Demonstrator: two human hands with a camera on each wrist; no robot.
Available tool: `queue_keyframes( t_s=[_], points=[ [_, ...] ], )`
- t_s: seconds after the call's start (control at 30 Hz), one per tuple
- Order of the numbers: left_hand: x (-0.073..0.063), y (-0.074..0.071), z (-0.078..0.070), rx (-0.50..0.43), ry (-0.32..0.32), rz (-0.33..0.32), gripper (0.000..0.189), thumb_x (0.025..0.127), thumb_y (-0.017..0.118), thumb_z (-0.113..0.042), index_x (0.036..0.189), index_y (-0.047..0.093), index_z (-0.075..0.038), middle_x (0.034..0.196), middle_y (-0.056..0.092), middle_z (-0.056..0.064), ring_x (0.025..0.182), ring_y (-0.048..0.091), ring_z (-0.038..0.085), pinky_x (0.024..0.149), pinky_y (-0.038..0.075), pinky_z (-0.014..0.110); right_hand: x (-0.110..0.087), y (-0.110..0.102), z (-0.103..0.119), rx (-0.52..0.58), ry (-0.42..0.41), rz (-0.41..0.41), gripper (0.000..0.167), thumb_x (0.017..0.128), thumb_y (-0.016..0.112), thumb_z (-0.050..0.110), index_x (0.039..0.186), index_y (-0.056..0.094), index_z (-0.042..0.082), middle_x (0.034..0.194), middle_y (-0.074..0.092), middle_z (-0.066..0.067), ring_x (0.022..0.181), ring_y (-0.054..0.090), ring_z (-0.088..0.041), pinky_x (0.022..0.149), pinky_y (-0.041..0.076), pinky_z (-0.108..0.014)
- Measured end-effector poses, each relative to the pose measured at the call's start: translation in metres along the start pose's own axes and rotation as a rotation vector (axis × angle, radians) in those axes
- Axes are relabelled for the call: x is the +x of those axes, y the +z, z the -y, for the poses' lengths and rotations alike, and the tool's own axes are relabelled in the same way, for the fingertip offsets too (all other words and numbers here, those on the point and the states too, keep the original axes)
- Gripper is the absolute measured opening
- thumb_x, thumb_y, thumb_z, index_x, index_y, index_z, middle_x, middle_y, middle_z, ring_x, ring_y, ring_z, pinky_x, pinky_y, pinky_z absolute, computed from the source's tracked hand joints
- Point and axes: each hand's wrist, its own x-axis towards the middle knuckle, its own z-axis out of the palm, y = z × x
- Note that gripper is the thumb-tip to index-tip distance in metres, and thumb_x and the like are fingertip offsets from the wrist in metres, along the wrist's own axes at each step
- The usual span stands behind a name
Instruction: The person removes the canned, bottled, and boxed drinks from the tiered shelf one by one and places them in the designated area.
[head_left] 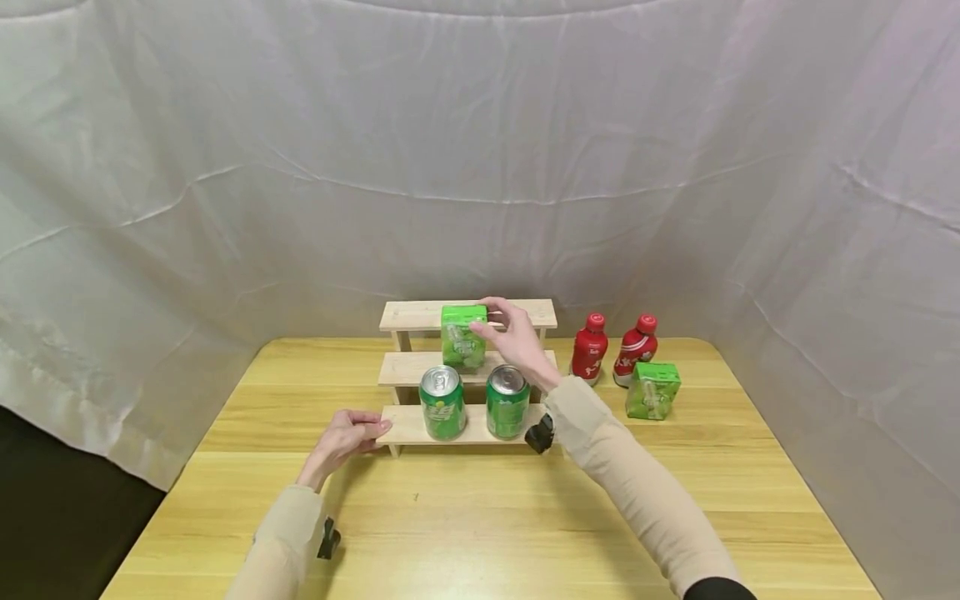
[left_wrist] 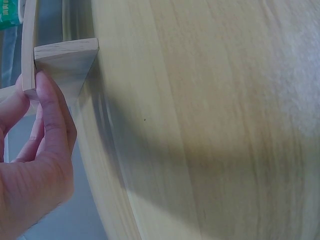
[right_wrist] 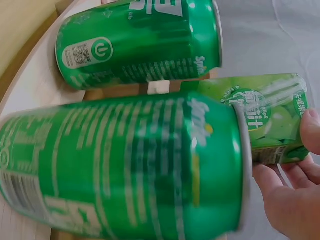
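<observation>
My right hand (head_left: pixel 522 340) grips a green juice box (head_left: pixel 463 340) by its right side, at the middle step of a three-tier wooden shelf (head_left: pixel 408 368). In the right wrist view the thumb lies on the front of the box (right_wrist: pixel 270 117) and the other fingers are partly hidden behind it. The left end of the lowest step is pinched between thumb and fingers of my left hand (head_left: pixel 347 437); the left wrist view shows them on the board's edge (left_wrist: pixel 29 50). Two green Sprite cans, one left (head_left: pixel 442 403) and one right (head_left: pixel 507 402), stand upright on that lowest step.
Right of the shelf, two red bottles (head_left: pixel 589 348) (head_left: pixel 636 348) stand on the wooden table (head_left: pixel 465 517). A second green juice box (head_left: pixel 653 391) is just in front of them. Grey cloth (head_left: pixel 480 167) hangs behind the table and along its sides.
</observation>
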Motion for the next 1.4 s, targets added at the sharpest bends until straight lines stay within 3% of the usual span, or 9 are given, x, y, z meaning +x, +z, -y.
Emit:
queue_keyframes(
  t_s=[0.23,0.43,0.57,0.73,0.93,1.07,1.17,1.3,1.4],
  points=[
    [-0.002,0.001,-0.002,0.004,-0.003,-0.002,0.046,0.095,0.067,-0.007,0.127,0.050,0.020,0.091,0.069,0.004,0.075,0.067,0.008,0.071,0.061,0.021,-0.014,-0.023,-0.002,-0.010,-0.104,-0.103,0.037,0.094,0.070,0.008,0.129,0.060,0.001,0.130,0.061,-0.020,0.127,0.058,-0.036,0.105,0.054,-0.050],
    [-0.001,-0.001,-0.001,0.001,-0.001,0.001,0.046,0.095,0.067,-0.007,0.128,0.050,0.020,0.092,0.069,0.004,0.076,0.067,0.008,0.072,0.061,0.020,-0.026,-0.047,-0.007,0.025,-0.116,-0.182,0.039,0.095,0.069,0.008,0.132,0.059,0.000,0.131,0.062,-0.022,0.125,0.059,-0.034,0.091,0.058,-0.024],
    [0.000,-0.001,0.000,-0.007,0.006,0.003,0.045,0.095,0.067,-0.007,0.127,0.050,0.021,0.090,0.069,0.002,0.076,0.067,0.007,0.071,0.060,0.019,-0.034,-0.062,-0.013,0.037,-0.156,-0.246,0.039,0.094,0.069,0.005,0.131,0.059,-0.003,0.129,0.063,-0.024,0.118,0.060,-0.024,0.080,0.053,-0.010],
    [0.002,-0.001,0.002,-0.015,0.018,0.009,0.045,0.095,0.065,-0.006,0.127,0.050,0.023,0.087,0.069,0.001,0.074,0.067,0.006,0.069,0.060,0.018,-0.046,-0.081,-0.020,0.037,-0.188,-0.329,0.038,0.093,0.069,0.003,0.130,0.060,-0.003,0.123,0.064,-0.022,0.106,0.060,-0.005,0.076,0.053,-0.009],
    [0.002,-0.001,0.002,-0.016,0.019,0.009,0.045,0.095,0.065,-0.006,0.127,0.049,0.023,0.087,0.069,0.002,0.075,0.067,0.006,0.069,0.060,0.017,-0.057,-0.100,-0.033,0.047,-0.163,-0.415,0.040,0.093,0.070,0.004,0.131,0.059,-0.003,0.119,0.065,-0.010,0.106,0.060,-0.003,0.082,0.053,-0.009],
    [0.001,-0.001,0.002,-0.012,0.015,0.005,0.046,0.095,0.066,-0.006,0.128,0.049,0.023,0.088,0.069,0.002,0.075,0.067,0.006,0.070,0.060,0.018,-0.064,-0.110,-0.044,0.031,-0.110,-0.454,0.040,0.094,0.069,0.007,0.131,0.059,-0.001,0.113,0.066,0.006,0.107,0.059,-0.003,0.077,0.052,-0.009],
    [0.002,-0.001,0.002,-0.007,0.013,0.003,0.047,0.095,0.066,-0.007,0.128,0.049,0.022,0.088,0.069,0.002,0.075,0.067,0.006,0.070,0.060,0.018,-0.070,-0.114,-0.046,0.017,-0.067,-0.464,0.039,0.095,0.067,0.006,0.132,0.059,-0.003,0.116,0.066,0.000,0.102,0.060,-0.003,0.075,0.049,-0.011],
    [0.002,-0.001,0.002,-0.001,0.014,0.004,0.048,0.095,0.066,-0.008,0.128,0.049,0.022,0.089,0.070,0.002,0.076,0.067,0.006,0.070,0.060,0.018,-0.075,-0.119,-0.058,-0.021,-0.035,-0.464,0.038,0.096,0.066,0.007,0.133,0.059,-0.002,0.125,0.064,-0.018,0.096,0.058,0.000,0.077,0.047,-0.011],
    [0.001,-0.001,0.001,0.001,0.016,0.007,0.048,0.095,0.066,-0.008,0.129,0.049,0.023,0.090,0.070,0.003,0.076,0.067,0.007,0.071,0.060,0.018,-0.078,-0.122,-0.075,-0.044,-0.019,-0.474,0.038,0.097,0.067,0.012,0.132,0.060,0.001,0.122,0.066,-0.013,0.094,0.057,0.001,0.076,0.046,-0.009]
  ],
)
